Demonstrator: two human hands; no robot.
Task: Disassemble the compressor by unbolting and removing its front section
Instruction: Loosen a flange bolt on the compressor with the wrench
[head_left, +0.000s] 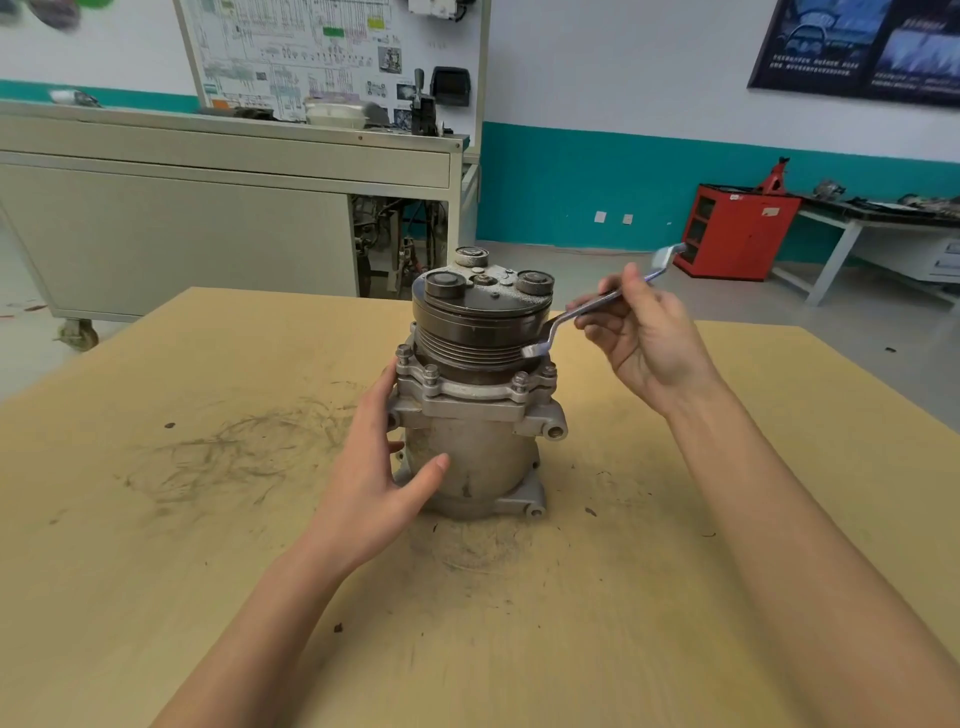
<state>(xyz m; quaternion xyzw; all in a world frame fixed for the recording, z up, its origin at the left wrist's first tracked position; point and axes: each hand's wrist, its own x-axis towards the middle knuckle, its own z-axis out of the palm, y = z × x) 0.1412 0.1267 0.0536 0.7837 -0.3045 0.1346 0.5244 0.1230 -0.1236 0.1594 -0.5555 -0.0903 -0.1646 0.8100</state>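
Pale wood bench (156, 571), scuffed, fills the lower frame. At its centre the compressor (483, 457) stands upright, pulley up. The left hand (374, 467) lies spread against the body, grip loose, thumb out. The right hand (644, 338) pinches an offset wrench (587, 306) mid-shank, its ring just above a flange bolt (548, 371). I'd seat the ring squarely and brace harder before pulling. Swing room lies rightward; the bench's far edge is close behind.
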